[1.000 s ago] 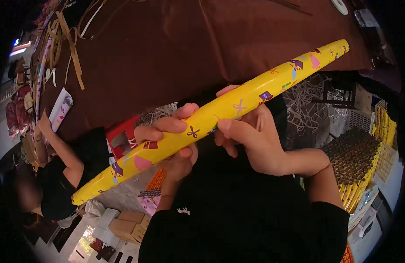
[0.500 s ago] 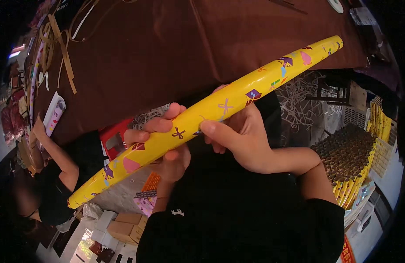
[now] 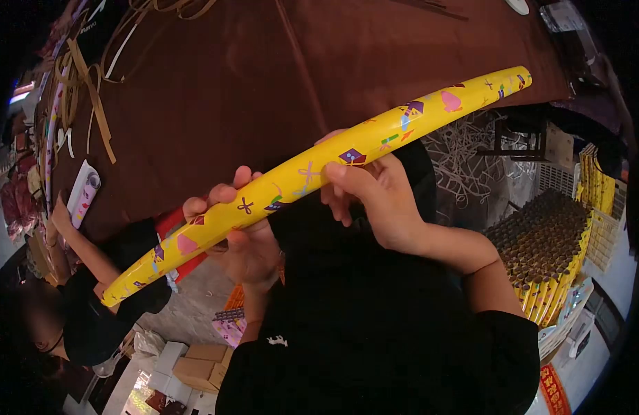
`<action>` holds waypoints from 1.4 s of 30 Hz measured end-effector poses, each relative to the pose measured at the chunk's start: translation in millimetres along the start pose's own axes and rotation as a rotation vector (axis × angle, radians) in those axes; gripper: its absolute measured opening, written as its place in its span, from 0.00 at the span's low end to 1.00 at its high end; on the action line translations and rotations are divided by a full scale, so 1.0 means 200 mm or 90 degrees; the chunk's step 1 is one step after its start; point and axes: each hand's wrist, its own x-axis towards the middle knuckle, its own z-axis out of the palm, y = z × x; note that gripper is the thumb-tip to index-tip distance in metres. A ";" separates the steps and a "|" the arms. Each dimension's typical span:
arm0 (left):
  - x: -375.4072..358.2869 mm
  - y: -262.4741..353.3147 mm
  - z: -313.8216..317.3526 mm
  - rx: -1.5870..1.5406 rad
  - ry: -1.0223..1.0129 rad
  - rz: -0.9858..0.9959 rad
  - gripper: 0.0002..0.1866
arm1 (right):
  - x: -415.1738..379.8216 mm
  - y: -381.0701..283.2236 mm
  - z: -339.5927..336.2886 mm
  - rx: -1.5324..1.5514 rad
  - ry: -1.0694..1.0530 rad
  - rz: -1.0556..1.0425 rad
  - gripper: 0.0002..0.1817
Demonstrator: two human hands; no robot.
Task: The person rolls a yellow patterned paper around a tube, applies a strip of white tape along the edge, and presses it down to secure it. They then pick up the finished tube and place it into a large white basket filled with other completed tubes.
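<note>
Slanting across the middle of the view is a long yellow roll (image 3: 264, 200), glossy and printed with kites, bows and pink shapes. Its right end sits higher than its left. My left hand (image 3: 247, 252) is closed round it left of centre, fingers over the far side and thumb on the near side. Farther along, my right hand (image 3: 385, 200) grips it too, with the thumb pressed on the printed surface near a pink bow. Some of the right fingers are hidden behind the roll.
A brown-covered table (image 3: 195, 104) lies beyond, with tan strips (image 3: 91, 97) at its left. Another person's arm (image 3: 91, 242) reaches toward a white patterned roll (image 3: 84, 190). Many yellow rolls (image 3: 541, 242) stand bundled at right, near tangled pale strips (image 3: 461, 159). Cardboard boxes (image 3: 203, 363) sit lower left.
The yellow roll has shifted left in view and its slant is a little flatter. My right hand has slid along it toward its right end; my left hand keeps about the same hold.
</note>
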 end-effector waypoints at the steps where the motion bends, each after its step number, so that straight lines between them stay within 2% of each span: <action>1: 0.00 0.00 -0.01 -0.001 0.001 0.001 0.23 | 0.00 0.01 0.00 -0.001 0.000 0.000 0.16; 7: -0.01 0.00 -0.03 -0.015 0.019 -0.009 0.23 | 0.00 0.01 -0.04 -0.005 0.031 0.004 0.18; 10: -0.01 0.01 -0.02 -0.002 0.004 0.007 0.24 | -0.01 0.02 -0.04 0.039 -0.021 0.023 0.19; 12: -0.03 0.02 -0.03 0.000 0.037 0.019 0.27 | -0.01 0.03 -0.04 0.143 -0.063 -0.003 0.19; 13: -0.03 0.02 -0.03 0.000 0.038 0.019 0.27 | -0.01 0.03 -0.03 0.142 -0.063 -0.002 0.19; 15: -0.01 0.03 -0.03 0.018 -0.034 0.031 0.26 | -0.01 0.02 0.02 0.011 -0.015 -0.018 0.19; 19: -0.01 0.04 -0.03 0.005 -0.004 0.013 0.27 | -0.01 0.02 -0.02 0.002 -0.038 -0.004 0.18; 22: -0.01 0.07 -0.07 -0.007 0.007 -0.006 0.29 | -0.02 0.06 -0.08 0.020 -0.057 -0.030 0.14; 24: -0.02 0.09 -0.10 0.000 0.009 -0.010 0.31 | -0.02 0.05 -0.12 -0.006 -0.079 -0.044 0.23; 26: -0.04 0.13 -0.15 0.004 0.008 -0.021 0.32 | -0.03 0.03 -0.16 0.078 -0.020 -0.073 0.25; 28: -0.03 0.15 -0.19 0.005 0.008 -0.033 0.33 | -0.03 0.02 -0.18 0.095 -0.006 -0.046 0.24; 31: 0.00 0.15 -0.20 -0.097 -0.034 -0.080 0.34 | 0.00 0.06 -0.15 0.157 -0.081 -0.096 0.22; 33: 0.00 0.09 -0.14 -0.360 0.044 -0.033 0.36 | 0.02 0.06 -0.10 0.135 -0.103 -0.117 0.22; 36: -0.02 0.01 -0.07 -0.227 0.013 -0.080 0.37 | 0.04 0.06 -0.01 0.109 -0.117 -0.121 0.22; 37: -0.04 0.00 -0.06 -0.157 0.094 -0.083 0.32 | 0.04 0.07 -0.01 0.115 -0.114 -0.120 0.22; 38: -0.05 0.00 -0.07 -0.153 0.094 -0.081 0.32 | 0.04 0.08 0.00 0.119 -0.111 -0.118 0.22; 40: -0.07 -0.01 -0.09 -0.084 0.045 -0.086 0.23 | 0.03 0.09 -0.01 0.123 -0.118 -0.132 0.22; 42: -0.06 0.00 -0.06 -0.050 0.060 -0.066 0.21 | 0.04 0.11 -0.02 0.125 -0.121 -0.147 0.21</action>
